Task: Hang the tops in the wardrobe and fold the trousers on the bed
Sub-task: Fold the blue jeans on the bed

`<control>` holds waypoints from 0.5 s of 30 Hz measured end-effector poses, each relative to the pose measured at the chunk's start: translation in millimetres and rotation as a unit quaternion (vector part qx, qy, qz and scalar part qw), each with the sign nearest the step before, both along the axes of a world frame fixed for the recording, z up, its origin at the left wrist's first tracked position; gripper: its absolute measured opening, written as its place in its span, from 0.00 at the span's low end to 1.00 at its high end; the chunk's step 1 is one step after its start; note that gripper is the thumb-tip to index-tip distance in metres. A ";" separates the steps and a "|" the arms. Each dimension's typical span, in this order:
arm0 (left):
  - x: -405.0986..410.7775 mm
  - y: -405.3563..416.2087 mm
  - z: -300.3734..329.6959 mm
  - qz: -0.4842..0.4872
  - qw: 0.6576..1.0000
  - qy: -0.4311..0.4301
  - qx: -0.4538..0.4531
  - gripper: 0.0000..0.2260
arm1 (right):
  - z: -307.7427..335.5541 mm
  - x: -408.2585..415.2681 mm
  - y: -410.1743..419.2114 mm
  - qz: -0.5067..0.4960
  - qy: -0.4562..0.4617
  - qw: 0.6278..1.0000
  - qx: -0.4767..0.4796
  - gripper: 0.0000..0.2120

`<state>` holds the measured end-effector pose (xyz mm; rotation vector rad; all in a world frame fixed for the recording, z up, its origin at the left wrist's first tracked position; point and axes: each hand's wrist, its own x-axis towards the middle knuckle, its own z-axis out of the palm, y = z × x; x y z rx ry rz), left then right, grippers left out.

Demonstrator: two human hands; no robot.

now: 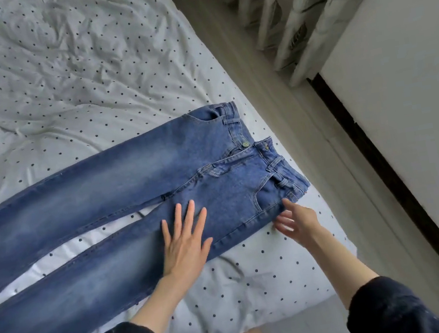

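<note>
Jeans [119, 187] lay spread on the bed [56, 76], waistband toward the right edge, legs running off to the left. The left hand [185, 242] pressed flat on the near thigh, fingers straight and spread. The right hand [296, 220], blurred, fingers loosely spread, touched the near hip seam.

Left hand [185, 242] flat on jeans [96, 190], right hand [296, 219] beside waistband
</note>
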<state>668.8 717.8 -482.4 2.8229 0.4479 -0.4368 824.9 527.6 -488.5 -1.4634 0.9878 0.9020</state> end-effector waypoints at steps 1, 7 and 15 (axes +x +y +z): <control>-7.0 -2.7 -2.7 0.003 1.000 0.020 -0.004 0.31 | 0.2 -8.7 5.2 0.012 0.006 1.000 0.003 0.07; -63.4 -0.3 -29.0 0.043 0.982 0.177 0.051 0.43 | 1.1 -46.0 35.9 0.047 0.008 0.999 -0.009 0.09; -109.0 25.6 -4.6 0.159 0.982 0.068 0.078 0.25 | 11.2 -47.2 40.7 -0.001 -0.066 0.997 -0.046 0.05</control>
